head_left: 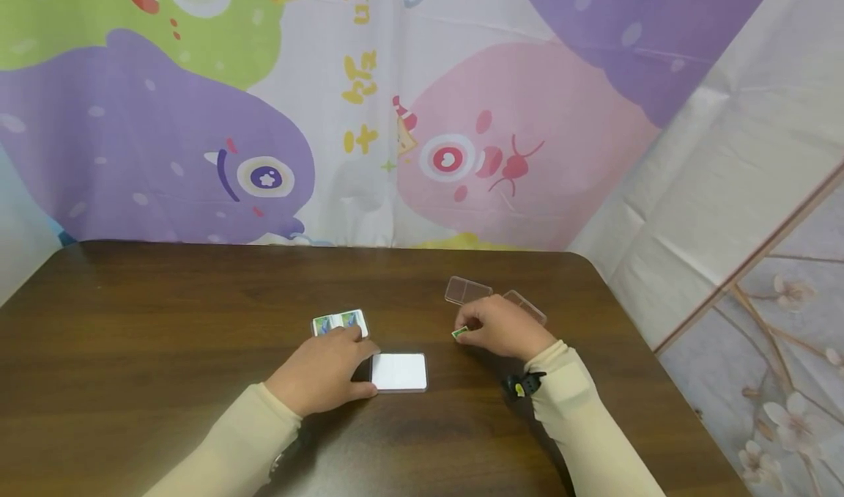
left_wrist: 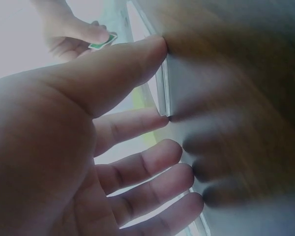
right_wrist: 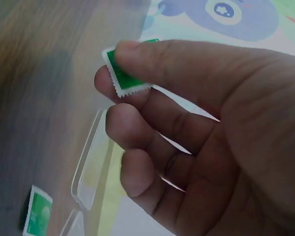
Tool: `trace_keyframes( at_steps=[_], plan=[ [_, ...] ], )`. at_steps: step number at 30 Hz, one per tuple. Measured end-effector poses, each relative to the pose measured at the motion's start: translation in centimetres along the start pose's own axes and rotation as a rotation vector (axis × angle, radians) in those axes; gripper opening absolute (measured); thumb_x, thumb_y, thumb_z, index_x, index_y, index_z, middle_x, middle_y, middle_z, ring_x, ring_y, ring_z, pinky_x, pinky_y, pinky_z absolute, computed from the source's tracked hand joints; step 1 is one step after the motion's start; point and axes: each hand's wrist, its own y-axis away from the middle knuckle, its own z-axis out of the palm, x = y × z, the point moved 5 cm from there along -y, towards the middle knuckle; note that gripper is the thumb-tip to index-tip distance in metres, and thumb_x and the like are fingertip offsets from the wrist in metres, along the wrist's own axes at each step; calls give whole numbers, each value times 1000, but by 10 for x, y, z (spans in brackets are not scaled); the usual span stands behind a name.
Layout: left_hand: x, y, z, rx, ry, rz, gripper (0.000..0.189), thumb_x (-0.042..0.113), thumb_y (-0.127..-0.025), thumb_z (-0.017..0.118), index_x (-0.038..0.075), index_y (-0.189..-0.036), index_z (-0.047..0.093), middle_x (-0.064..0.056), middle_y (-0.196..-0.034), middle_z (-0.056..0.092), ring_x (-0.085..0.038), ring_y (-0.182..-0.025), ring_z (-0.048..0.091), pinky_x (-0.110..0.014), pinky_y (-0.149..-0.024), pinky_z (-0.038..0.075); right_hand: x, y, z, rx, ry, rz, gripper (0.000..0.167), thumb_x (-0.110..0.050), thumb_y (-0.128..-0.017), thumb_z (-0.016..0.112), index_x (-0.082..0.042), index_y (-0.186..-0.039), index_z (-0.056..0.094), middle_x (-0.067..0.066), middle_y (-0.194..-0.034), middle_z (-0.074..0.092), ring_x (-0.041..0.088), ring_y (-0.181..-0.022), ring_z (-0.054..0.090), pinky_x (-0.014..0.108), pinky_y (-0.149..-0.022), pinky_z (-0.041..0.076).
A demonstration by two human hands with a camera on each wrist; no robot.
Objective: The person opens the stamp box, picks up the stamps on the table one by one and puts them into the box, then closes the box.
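Note:
A shallow clear case with a white inside lies on the table. My left hand holds it at its left end, thumb and index finger at its two corners; the other fingertips rest near the table beyond. Behind that hand, partly covered by it, lies another case with blue-green stamps. My right hand pinches a small green postage stamp with white toothed edges between thumb and index finger, above the table to the right. A second green stamp shows on the table in the right wrist view.
Two clear plastic lids or trays lie past my right hand, one clear piece at left and another partly hidden by the hand. The brown wooden table ends at a cartoon-printed cloth.

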Motion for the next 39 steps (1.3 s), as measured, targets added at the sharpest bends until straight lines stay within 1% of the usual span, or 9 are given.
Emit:
trace_keyframes(
  at_steps=[5,9,11,17,20,25,30,34,39],
  plan=[
    [0,0,1,-2,-3,-4,44,40,-81,88,10,-109,71,-2,-91,59,-19,-79,59,-41,-68,54,-11,-2,7,-9,35,-41,9,-20,-97,73,-23,-89,73,-14,-85,66,4,-74,55,28,-72,50],
    [1,0,2,3,-13,5,44,40,-80,88,10,-107,71,-2,-90,58,-19,-79,59,-41,-68,54,-20,-3,12,-40,-11,-58,9,-18,-100,69,-21,-91,71,-14,-83,63,5,-73,54,29,-70,49],
    [2,0,2,6,-18,8,44,40,-80,88,9,-106,71,-2,-90,58,-19,-78,59,-41,-67,54,-25,-4,15,-63,-86,-69,9,-16,-99,70,-20,-92,70,-14,-82,63,6,-72,55,28,-69,49],
    [3,-1,2,6,-17,4,44,41,-79,89,9,-104,70,-1,-88,57,-17,-75,56,-38,-65,51,-36,-9,28,-150,-393,-125,8,-14,-94,77,-16,-91,70,-9,-79,66,7,-72,59,24,-66,48],
    [4,-1,2,10,-22,9,44,41,-79,89,9,-104,70,-1,-88,57,-17,-75,55,-38,-64,51,-43,-12,34,-176,-440,-157,9,-14,-93,78,-15,-89,69,-8,-78,65,7,-71,58,23,-65,48],
    [5,-1,2,15,-18,13,45,42,-79,88,10,-104,70,-1,-89,57,-16,-77,56,-37,-64,50,-50,-14,40,-195,-444,-162,9,-12,-95,76,-15,-90,69,-8,-80,65,6,-72,57,22,-66,48],
    [6,-2,3,16,-10,4,45,43,-78,88,10,-104,71,0,-88,57,-17,-78,56,-38,-65,51,-50,-14,42,-181,-409,-137,11,-11,-95,76,-15,-88,67,-7,-80,63,8,-73,55,23,-66,47],
    [5,-1,2,20,1,3,46,42,-78,89,11,-106,71,0,-90,58,-18,-78,57,-38,-65,51,-46,-15,44,-152,-342,-122,13,-12,-94,77,-17,-87,66,-8,-79,60,7,-72,54,23,-66,46],
    [5,0,1,16,18,-4,47,42,-78,89,11,-108,71,1,-91,58,-16,-78,56,-38,-65,51,-44,-16,47,-120,-223,-109,15,-16,-92,79,-20,-86,66,-9,-79,58,6,-73,53,24,-67,47]
  ],
)
